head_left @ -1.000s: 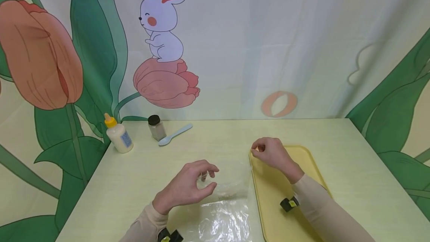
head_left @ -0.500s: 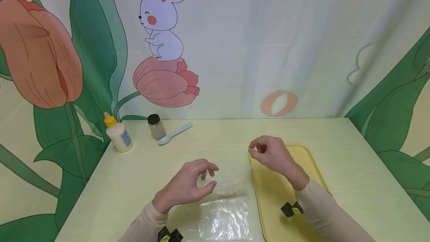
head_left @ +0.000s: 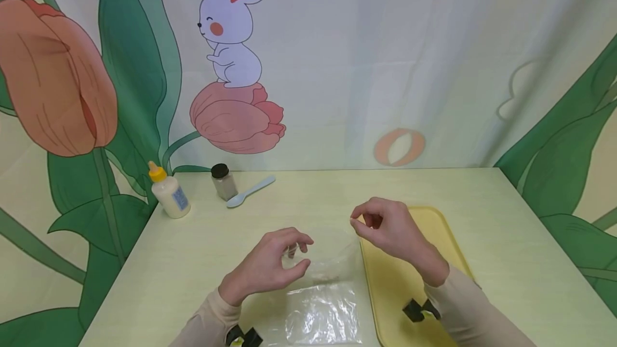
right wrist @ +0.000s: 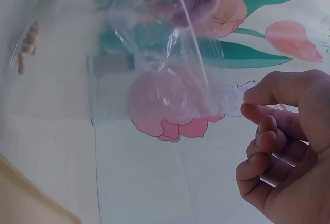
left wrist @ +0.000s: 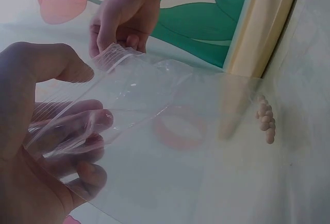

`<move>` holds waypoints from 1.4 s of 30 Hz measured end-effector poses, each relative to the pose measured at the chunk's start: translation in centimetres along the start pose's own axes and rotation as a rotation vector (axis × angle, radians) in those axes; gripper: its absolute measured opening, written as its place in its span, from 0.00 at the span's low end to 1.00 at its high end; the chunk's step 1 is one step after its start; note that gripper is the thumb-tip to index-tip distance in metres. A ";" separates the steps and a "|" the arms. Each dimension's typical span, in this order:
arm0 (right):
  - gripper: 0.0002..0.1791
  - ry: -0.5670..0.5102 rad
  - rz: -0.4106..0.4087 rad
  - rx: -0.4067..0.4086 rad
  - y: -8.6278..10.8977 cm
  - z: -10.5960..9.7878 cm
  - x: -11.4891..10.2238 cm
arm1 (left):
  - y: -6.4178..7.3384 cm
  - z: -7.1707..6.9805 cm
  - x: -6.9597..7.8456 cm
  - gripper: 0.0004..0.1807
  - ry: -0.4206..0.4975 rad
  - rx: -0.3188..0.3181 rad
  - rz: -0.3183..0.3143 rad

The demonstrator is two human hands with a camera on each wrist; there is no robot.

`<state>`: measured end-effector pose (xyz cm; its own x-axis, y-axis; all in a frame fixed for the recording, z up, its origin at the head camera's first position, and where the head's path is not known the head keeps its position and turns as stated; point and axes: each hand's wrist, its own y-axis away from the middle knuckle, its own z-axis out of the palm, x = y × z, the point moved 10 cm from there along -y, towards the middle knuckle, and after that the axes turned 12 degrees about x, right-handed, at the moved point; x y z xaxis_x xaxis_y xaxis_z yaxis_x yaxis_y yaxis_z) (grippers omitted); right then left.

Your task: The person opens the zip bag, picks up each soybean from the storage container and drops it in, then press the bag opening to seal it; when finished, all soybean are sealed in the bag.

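In the left wrist view, a clear zip bag (left wrist: 154, 100) is held upright with its ribbed mouth at the hand. My left hand (head_left: 267, 264) grips the bag at its mouth, thumb on the near face and curled fingers showing through the film. Several small tan beads (left wrist: 265, 121) cluster at the bag's lower end. My right hand (head_left: 395, 229) is just beyond the mouth's far corner. In the right wrist view its thumb and forefinger tips (right wrist: 250, 97) meet, the other fingers are curled, and nothing shows between them, with a small gap from the film.
A yellow tray (head_left: 395, 293) lies on the pale table (head_left: 520, 240) under the right arm. At the back left are a white glue bottle (head_left: 171, 197) with a yellow cap, a small black-lidded jar (head_left: 224, 183) and a light blue spoon (head_left: 250, 191). A printed curtain (head_left: 318, 68) hangs behind.
My right hand has shifted slightly left and a little down, with thumb and forefinger still together. The left hand keeps its hold on the zip bag, nearly still.
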<state>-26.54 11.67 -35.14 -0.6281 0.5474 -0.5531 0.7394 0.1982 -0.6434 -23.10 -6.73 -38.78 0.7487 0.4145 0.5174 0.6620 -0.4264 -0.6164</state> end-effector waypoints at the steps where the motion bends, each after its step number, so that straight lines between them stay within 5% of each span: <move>1: 0.08 -0.010 -0.010 0.002 0.1 0.0 -0.3 | 0.0 0.0 0.0 0.15 0.000 0.001 0.000; 14: 0.08 -0.089 -0.131 -0.013 0.7 0.6 -2.8 | 0.0 0.1 0.0 0.14 0.005 -0.006 -0.009; 32: 0.09 -0.083 -0.127 -0.011 1.1 0.0 -2.0 | 0.2 0.1 -0.1 0.14 0.011 -0.009 -0.022; 42: 0.16 -0.124 -0.110 -0.123 2.0 0.6 -0.7 | -0.1 -0.1 0.4 0.14 0.022 0.001 0.008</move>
<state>-24.73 11.18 -36.39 -0.7263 0.4137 -0.5490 0.6839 0.3536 -0.6382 -22.83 -6.66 -38.44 0.7548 0.3930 0.5252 0.6557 -0.4288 -0.6214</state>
